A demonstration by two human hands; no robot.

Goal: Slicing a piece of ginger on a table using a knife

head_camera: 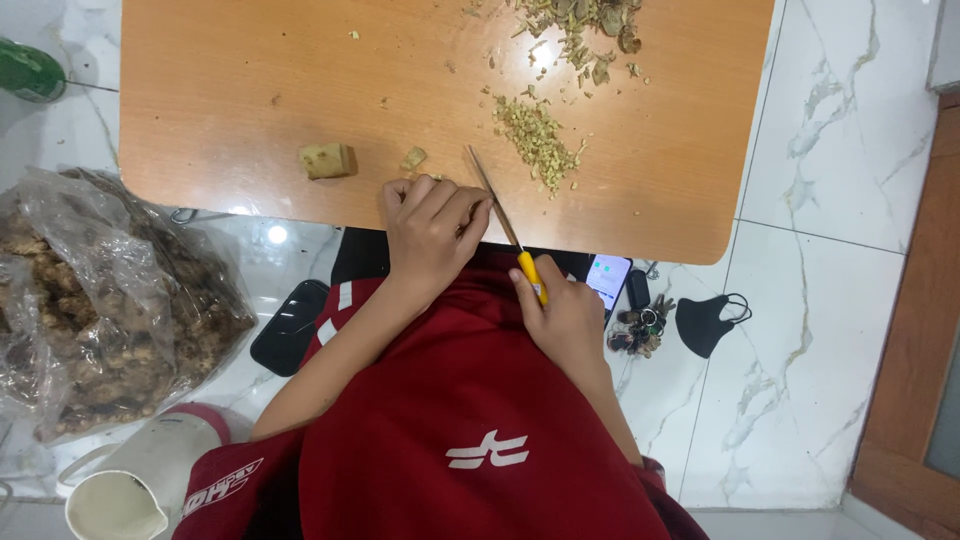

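My right hand (565, 312) grips the yellow handle of a small knife (497, 200), whose blade lies across the near edge of the wooden table (230, 90). My left hand (432, 228) is curled on the table edge just left of the blade, fingers bent over something I cannot make out. A peeled chunk of ginger (328, 161) and a smaller piece (413, 158) lie just beyond the left hand. A heap of finely chopped ginger (538, 140) sits right of the blade, with peelings (585, 25) farther back.
A clear plastic bag of ginger roots (110, 300) rests on the marble floor at left, a white jug (140, 480) below it. A dark phone (290, 326), a lit phone (608, 278), keys (640, 325) and a black face mask (708, 322) lie on the floor. A green bottle (30, 70) stands top left.
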